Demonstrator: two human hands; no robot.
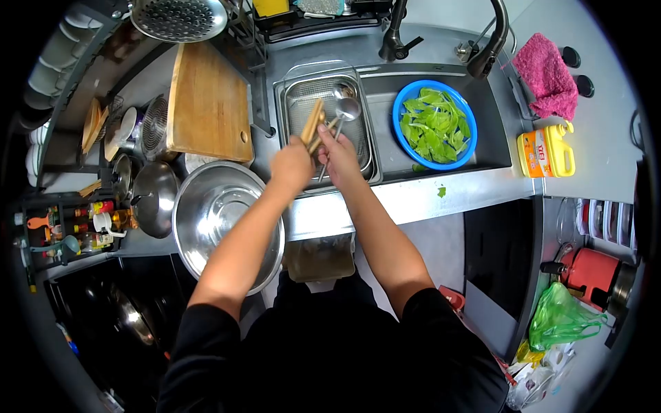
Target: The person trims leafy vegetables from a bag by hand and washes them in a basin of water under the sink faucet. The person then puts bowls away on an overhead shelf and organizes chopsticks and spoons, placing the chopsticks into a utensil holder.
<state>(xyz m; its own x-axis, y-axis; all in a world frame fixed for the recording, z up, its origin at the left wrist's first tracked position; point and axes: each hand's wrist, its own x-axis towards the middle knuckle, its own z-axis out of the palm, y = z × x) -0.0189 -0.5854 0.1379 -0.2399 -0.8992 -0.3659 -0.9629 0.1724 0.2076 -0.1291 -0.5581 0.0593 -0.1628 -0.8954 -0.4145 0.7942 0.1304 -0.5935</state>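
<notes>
Over the metal drain basket (284, 103) in the left sink bowl, my two hands are close together. My left hand (292, 167) is closed around a bundle of light wooden chopsticks (312, 120), their ends pointing up and away from me. My right hand (342, 162) is closed on a metal spoon (349, 109), its bowl up and its handle slanting down past my fingers. A few more thin sticks cross between the hands; I cannot tell which hand grips them. Another metal piece (343, 91) lies in the basket behind the spoon.
In the right sink bowl, a blue basin (397, 131) holds green leaves (434, 124). A large steel bowl (189, 220) and an upright cutting board (210, 103) stand left. The faucet (394, 43), yellow detergent bottle (545, 151) and pink cloth (547, 74) are at the right.
</notes>
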